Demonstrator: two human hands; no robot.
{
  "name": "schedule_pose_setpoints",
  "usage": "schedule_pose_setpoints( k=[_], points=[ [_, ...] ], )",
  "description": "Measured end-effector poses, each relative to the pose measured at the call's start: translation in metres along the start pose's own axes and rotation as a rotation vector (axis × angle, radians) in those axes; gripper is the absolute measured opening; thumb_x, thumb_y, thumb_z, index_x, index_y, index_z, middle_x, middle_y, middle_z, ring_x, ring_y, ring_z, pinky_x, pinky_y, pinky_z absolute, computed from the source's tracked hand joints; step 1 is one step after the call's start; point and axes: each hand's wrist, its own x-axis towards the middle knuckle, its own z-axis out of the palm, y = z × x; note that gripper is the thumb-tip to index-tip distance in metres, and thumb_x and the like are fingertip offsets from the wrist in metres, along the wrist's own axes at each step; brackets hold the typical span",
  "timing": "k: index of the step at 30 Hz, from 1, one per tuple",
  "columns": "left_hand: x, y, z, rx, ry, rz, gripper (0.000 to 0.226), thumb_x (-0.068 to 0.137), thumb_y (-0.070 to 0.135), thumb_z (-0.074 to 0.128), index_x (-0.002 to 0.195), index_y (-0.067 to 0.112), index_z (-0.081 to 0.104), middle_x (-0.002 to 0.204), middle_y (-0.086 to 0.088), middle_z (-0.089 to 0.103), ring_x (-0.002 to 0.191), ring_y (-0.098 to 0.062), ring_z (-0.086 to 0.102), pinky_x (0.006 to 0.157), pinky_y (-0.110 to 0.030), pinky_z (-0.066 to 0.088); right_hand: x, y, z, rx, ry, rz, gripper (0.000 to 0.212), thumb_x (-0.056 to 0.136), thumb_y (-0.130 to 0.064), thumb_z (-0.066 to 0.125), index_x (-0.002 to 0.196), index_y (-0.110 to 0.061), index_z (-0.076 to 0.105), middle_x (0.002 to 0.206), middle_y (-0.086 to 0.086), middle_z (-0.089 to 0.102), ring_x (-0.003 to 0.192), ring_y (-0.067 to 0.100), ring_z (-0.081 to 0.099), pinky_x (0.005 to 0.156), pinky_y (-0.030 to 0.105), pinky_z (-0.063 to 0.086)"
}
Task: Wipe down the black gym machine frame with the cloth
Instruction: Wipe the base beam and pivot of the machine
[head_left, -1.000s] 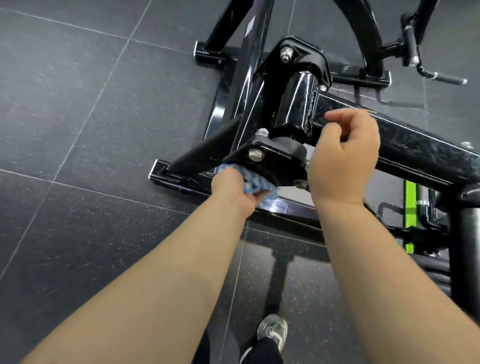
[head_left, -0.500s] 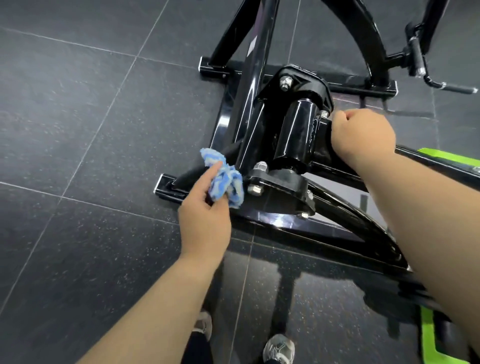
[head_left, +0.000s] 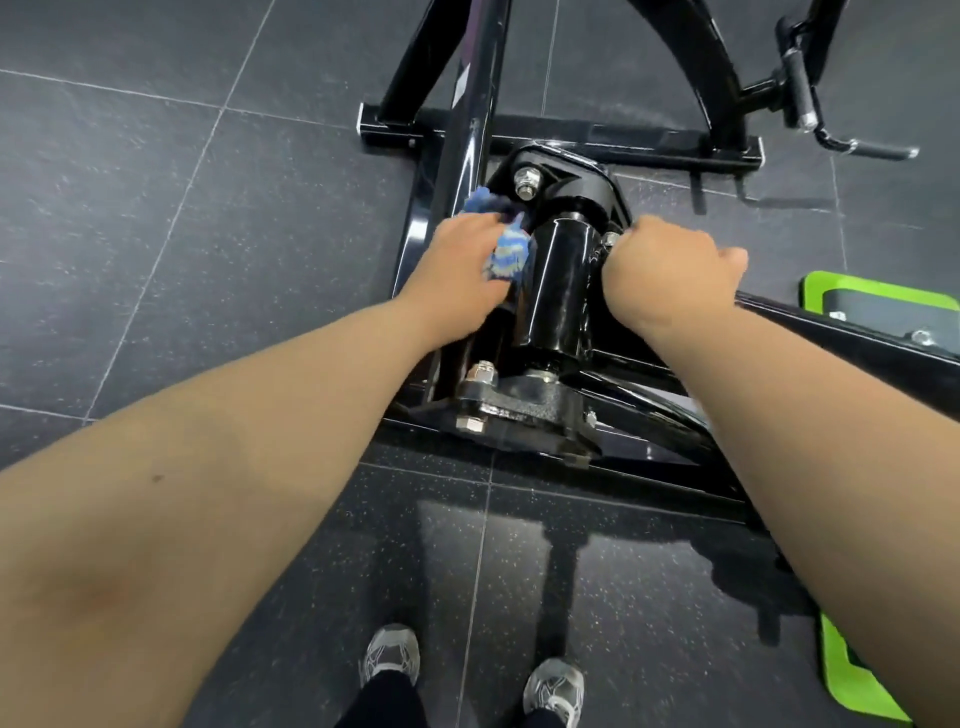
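Head view: L hand (head_left: 457, 265), blurry, is gripping the bunched blue cloth (head_left: 508, 252), fingers curling round it. The cloth is sticking out past the fingertips, pressing into the gap btwn the frame (head_left: 470, 130) tube & its glossy cylinder (head_left: 558, 280), just below a bolt (head_left: 527, 182). R hand (head_left: 670, 270) is sitting on the cylinder's far side, fingers curling down over the frame, tips hidden, thumb pointing away. Shoes (head_left: 390, 654) are standing on the floor (head_left: 156, 208); green pad (head_left: 878, 291) is lying beyond the R thumb.

Two grey shoes (head_left: 390, 657) on dark tiled floor (head_left: 156, 218)
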Motion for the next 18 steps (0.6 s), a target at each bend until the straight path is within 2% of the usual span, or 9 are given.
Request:
schedule_pose_setpoints(
  k=[2,4,6,8,10,12,14,16,18],
  points=[
    [0.019,0.002,0.001,-0.004,0.014,-0.046,0.014,0.076,0.006,0.056,0.081,0.015,0.047,0.091,-0.002,0.044,0.097,-0.03,0.046,0.078,-0.024,0.027,0.002,-0.004,0.002,0.045,-0.016,0.046,0.018,0.09,-0.017,0.033,0.084,-0.016,0.05,0.081,0.003,0.047,0.084,0.028,0.043,0.082,0.04,0.026],
    [0.02,0.004,0.003,-0.043,0.074,-0.105,0.013,0.08,0.002,0.059,0.086,0.011,0.053,0.096,0.0,0.044,0.096,-0.022,0.04,0.073,-0.018,0.027,0.004,-0.001,0.005,0.094,0.037,0.089,0.025,0.092,-0.023,0.032,0.079,-0.016,0.053,0.074,0.002,0.047,0.079,0.029,0.043,0.081,0.039,0.029],
    [0.001,0.008,-0.001,-0.196,0.156,-0.212,0.02,0.082,0.001,0.059,0.101,0.009,0.062,0.102,0.006,0.047,0.089,-0.007,0.047,0.066,-0.006,0.032,0.004,-0.001,0.006,0.109,0.032,0.092,0.027,0.091,-0.025,0.034,0.078,-0.017,0.056,0.067,0.0,0.044,0.078,0.03,0.043,0.079,0.038,0.028],
    [-0.029,0.009,-0.008,-0.294,0.137,-0.303,0.022,0.085,0.003,0.059,0.102,0.015,0.062,0.098,0.012,0.05,0.079,0.008,0.052,0.067,0.001,0.036,0.005,-0.003,0.005,0.12,0.015,0.091,0.027,0.091,-0.026,0.035,0.077,-0.017,0.056,0.065,-0.001,0.042,0.077,0.029,0.043,0.079,0.038,0.027],
    [-0.059,0.005,-0.013,-0.187,0.023,-0.306,0.024,0.086,0.007,0.06,0.108,0.017,0.062,0.103,0.009,0.052,0.083,0.004,0.052,0.073,-0.001,0.038,0.005,-0.004,0.005,0.128,-0.005,0.107,0.028,0.091,-0.027,0.035,0.076,-0.016,0.055,0.067,0.001,0.044,0.077,0.03,0.043,0.079,0.038,0.028],
    [-0.065,0.005,-0.016,-0.109,-0.082,-0.279,0.035,0.087,0.011,0.059,0.12,0.021,0.055,0.109,0.008,0.05,0.085,-0.009,0.051,0.067,-0.006,0.037,0.004,-0.005,0.003,0.121,-0.004,0.118,0.029,0.091,-0.027,0.034,0.078,-0.015,0.057,0.068,0.002,0.046,0.074,0.03,0.044,0.079,0.039,0.029],
    [-0.049,0.008,-0.01,-0.079,-0.126,-0.294,0.047,0.09,0.013,0.055,0.134,0.022,0.041,0.109,0.008,0.048,0.085,-0.014,0.049,0.064,-0.019,0.032,0.003,-0.005,0.003,0.125,-0.001,0.123,0.029,0.091,-0.026,0.034,0.077,-0.015,0.056,0.065,0.0,0.045,0.07,0.029,0.042,0.078,0.039,0.029],
    [-0.021,0.011,-0.005,-0.183,-0.083,-0.401,0.048,0.09,0.014,0.054,0.135,0.016,0.037,0.11,0.004,0.051,0.085,-0.014,0.049,0.068,-0.019,0.031,0.003,-0.006,0.003,0.126,0.005,0.129,0.029,0.09,-0.025,0.034,0.075,-0.014,0.056,0.063,-0.001,0.045,0.067,0.028,0.042,0.077,0.038,0.028],
    [0.006,0.004,0.003,-0.305,-0.006,-0.527,0.047,0.085,0.023,0.058,0.128,0.012,0.045,0.112,-0.003,0.058,0.09,-0.019,0.055,0.072,-0.023,0.037,0.003,-0.006,0.005,0.131,0.011,0.132,0.03,0.09,-0.025,0.035,0.076,-0.013,0.059,0.063,-0.002,0.046,0.059,0.022,0.039,0.077,0.037,0.028]
  ],
)
